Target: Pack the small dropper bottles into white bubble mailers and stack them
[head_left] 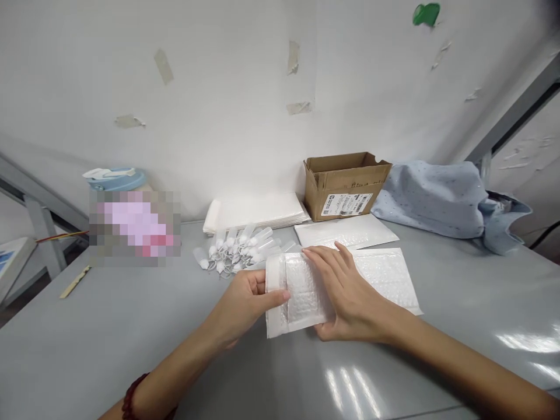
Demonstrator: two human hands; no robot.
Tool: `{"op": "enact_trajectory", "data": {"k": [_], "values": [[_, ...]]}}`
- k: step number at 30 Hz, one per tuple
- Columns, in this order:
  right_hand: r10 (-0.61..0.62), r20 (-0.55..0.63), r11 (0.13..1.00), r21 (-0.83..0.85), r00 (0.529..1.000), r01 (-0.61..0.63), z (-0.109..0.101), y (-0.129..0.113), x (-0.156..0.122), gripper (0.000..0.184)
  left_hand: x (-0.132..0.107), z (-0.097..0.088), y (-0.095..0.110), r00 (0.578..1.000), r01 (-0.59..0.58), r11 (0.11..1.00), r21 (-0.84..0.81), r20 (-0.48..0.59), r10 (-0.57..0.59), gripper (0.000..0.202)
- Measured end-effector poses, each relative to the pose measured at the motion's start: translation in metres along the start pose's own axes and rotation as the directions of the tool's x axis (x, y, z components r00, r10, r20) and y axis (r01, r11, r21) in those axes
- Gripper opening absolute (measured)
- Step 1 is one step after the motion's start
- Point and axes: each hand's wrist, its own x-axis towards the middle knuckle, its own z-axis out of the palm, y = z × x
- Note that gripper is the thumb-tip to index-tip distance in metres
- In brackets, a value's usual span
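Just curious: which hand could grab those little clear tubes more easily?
Probably the left hand: it is nearer the tube pile, while the right hand lies flat across the padded envelope.

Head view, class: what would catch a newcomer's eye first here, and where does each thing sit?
First, at the middle of the grey table, a white padded envelope held by the left hand at its left edge and the right hand spread over it. Just behind lies a heap of small clear vials. Further back, against the wall, stands an open cardboard box with a blue cloth bundle to its right.
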Motion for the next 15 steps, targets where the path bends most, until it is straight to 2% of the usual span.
{"op": "enact_trajectory", "data": {"k": [5, 8, 12, 15], "values": [[-0.009, -0.037, 0.999, 0.047, 0.999, 0.010, -0.004, -0.002, 0.000, 0.095, -0.002, 0.001, 0.001, 1.000, -0.002, 1.000, 0.001, 0.022, 0.002, 0.021], [-0.025, -0.054, 0.999, 0.045, 0.998, 0.027, -0.004, -0.005, 0.001, 0.095, -0.002, 0.001, -0.002, 1.000, -0.021, 1.000, 0.010, -0.011, 0.021, 0.019], [-0.043, -0.054, 0.997, 0.056, 0.998, 0.046, -0.005, -0.010, 0.000, 0.093, -0.002, 0.006, -0.003, 0.995, -0.001, 0.988, 0.154, -0.096, 0.016, 0.005], [-0.057, -0.060, 0.997, 0.047, 0.997, 0.060, -0.006, -0.015, -0.001, 0.092, -0.004, 0.015, -0.004, 0.988, 0.023, 0.967, 0.254, -0.153, 0.017, 0.009]]}}
